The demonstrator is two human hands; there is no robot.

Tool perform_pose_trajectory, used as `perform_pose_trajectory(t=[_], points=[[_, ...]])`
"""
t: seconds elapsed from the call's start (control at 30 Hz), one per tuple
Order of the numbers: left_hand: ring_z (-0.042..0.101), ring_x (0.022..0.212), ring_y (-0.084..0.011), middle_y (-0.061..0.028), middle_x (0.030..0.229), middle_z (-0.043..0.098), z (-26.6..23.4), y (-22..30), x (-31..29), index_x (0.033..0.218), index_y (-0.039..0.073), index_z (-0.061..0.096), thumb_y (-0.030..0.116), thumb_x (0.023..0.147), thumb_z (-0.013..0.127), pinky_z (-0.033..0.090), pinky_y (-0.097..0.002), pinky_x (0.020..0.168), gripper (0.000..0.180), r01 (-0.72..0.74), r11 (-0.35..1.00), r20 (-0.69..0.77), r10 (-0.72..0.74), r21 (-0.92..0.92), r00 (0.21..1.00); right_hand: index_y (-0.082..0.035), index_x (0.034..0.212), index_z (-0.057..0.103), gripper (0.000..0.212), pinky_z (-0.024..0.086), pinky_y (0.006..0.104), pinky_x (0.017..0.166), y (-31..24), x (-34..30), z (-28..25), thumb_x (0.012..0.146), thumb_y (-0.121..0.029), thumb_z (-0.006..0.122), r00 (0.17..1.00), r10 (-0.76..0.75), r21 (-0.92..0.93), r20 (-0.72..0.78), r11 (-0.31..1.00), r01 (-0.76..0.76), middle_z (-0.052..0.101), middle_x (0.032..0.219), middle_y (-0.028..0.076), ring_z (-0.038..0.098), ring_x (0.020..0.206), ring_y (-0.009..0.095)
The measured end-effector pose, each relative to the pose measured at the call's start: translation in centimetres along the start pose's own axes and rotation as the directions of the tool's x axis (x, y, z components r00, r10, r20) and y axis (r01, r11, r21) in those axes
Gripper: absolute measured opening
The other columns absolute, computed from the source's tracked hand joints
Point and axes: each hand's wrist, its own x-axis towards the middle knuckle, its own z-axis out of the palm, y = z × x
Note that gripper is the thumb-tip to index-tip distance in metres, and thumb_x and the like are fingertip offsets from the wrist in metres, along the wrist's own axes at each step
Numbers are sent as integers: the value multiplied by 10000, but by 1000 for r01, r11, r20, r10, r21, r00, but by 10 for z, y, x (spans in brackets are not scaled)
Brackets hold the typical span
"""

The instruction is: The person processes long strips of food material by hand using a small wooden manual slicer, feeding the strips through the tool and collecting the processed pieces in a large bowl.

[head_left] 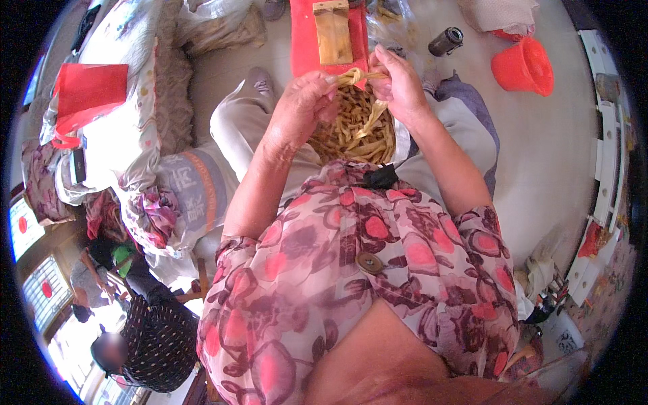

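A yellowish, pliable strip is stretched between my two hands, with a loose knot or loop at its middle. My left hand pinches one end between thumb and fingers. My right hand grips the other end, and a tail of the strip hangs below it. Between my knees, directly under my hands, lies a heap of similar yellowish pieces; what holds the heap is mostly hidden. Just beyond my hands a wooden block rests on a long red surface.
At the far right are a dark bottle and a red bucket on the floor. A clear plastic bag lies beside the red surface. Left of me stand a printed white sack and a red bag. Another person is at lower left.
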Motion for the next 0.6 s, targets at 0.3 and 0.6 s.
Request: perform_pose_trajectory(t=[0.3, 0.6], points=[[578, 855, -388, -180, 959, 579, 3, 0, 0, 1035, 31, 504, 143, 790, 593, 471, -460, 702, 283, -201, 27, 181, 334, 979, 925, -42, 794, 565, 215, 351, 218, 449, 32, 1, 10, 866, -242, 593, 948, -276, -521, 157, 793, 317, 519, 636, -42, 450, 513, 44], [589, 722, -325, -116, 852, 528, -41, -36, 14, 899, 73, 497, 131, 783, 560, 485, -424, 599, 144, -113, -231, 192, 356, 966, 915, -39, 800, 566, 245, 298, 197, 433, 33, -13, 9, 901, -261, 541, 973, 92, -554, 213, 832, 43, 420, 570, -58, 374, 489, 26]])
